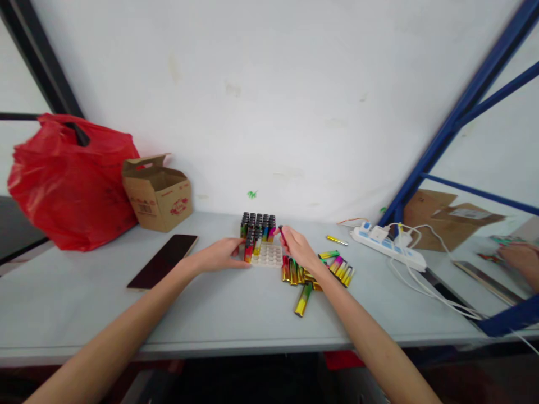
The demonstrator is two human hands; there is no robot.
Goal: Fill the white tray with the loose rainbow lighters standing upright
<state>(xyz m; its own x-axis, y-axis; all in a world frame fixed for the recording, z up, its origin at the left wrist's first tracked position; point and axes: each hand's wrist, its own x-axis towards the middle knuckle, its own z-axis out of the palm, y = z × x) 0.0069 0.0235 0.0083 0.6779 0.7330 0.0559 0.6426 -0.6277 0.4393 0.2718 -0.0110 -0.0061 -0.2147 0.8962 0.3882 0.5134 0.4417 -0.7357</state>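
A pale tray (269, 256) with round holes lies on the table, partly filled with upright lighters (258, 219) that have black tops and shiny coloured bodies. My left hand (223, 253) is around the tray's left side, thumb at the front corner beside a red lighter (248, 252). Over the tray's right side, my right hand (293, 245) is closed in a pinch on a dark-ended lighter (281, 229), mostly hidden by the fingers. Loose gold, green, red and purple lighters (302, 300) lie in a pile to the right, partly behind my right forearm.
A dark phone or tablet (164, 261) lies left, near an open cardboard box (162, 199) and a red plastic bag (71, 185). Rightward are a single gold lighter (337, 240), a white power strip (389, 247) with cables and a blue frame (438, 143). Another person's hand (520, 258) shows far right.
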